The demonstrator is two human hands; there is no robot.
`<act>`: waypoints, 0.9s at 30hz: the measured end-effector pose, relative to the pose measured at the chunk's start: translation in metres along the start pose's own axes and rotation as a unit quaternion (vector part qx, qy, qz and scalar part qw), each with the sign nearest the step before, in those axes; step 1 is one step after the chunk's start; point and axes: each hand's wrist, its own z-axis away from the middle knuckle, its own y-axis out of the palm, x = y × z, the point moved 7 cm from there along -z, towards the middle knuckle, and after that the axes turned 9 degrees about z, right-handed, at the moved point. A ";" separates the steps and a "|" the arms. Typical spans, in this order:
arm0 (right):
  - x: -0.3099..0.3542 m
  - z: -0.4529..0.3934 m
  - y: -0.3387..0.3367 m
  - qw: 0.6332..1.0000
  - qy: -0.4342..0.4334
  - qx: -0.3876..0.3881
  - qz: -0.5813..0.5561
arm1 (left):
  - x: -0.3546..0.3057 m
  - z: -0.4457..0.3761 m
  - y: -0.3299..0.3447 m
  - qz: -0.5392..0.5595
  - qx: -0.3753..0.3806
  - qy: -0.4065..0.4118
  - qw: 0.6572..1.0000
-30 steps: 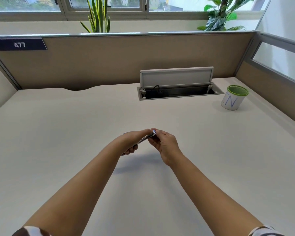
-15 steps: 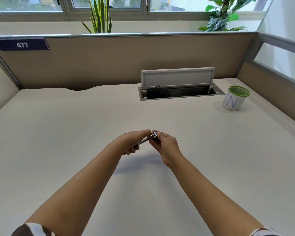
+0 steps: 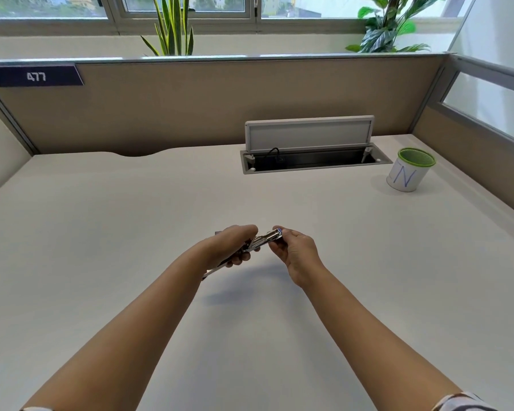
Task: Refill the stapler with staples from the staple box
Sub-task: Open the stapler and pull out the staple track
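Note:
Above the middle of the desk, both my hands hold a small metal stapler (image 3: 266, 239). My left hand (image 3: 230, 247) grips its body from above, and the stapler's rear end pokes out below that wrist. My right hand (image 3: 297, 252) pinches the front end of the silver staple tray, which has a blue tip and sticks out between the two hands. A small dark thing (image 3: 218, 233) peeks out on the desk behind my left hand; I cannot tell whether it is the staple box.
A white cup with a green rim (image 3: 408, 170) stands at the back right. An open cable hatch with a raised lid (image 3: 309, 149) sits in the desk (image 3: 101, 232) at the back. Partition walls close off the back and right side.
My hands have drawn apart a little. More of the silver staple tray now shows between them.

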 end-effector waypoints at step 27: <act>-0.004 -0.009 0.025 0.913 0.203 0.082 -0.343 | -0.029 0.018 0.044 -0.760 -0.296 0.296 0.498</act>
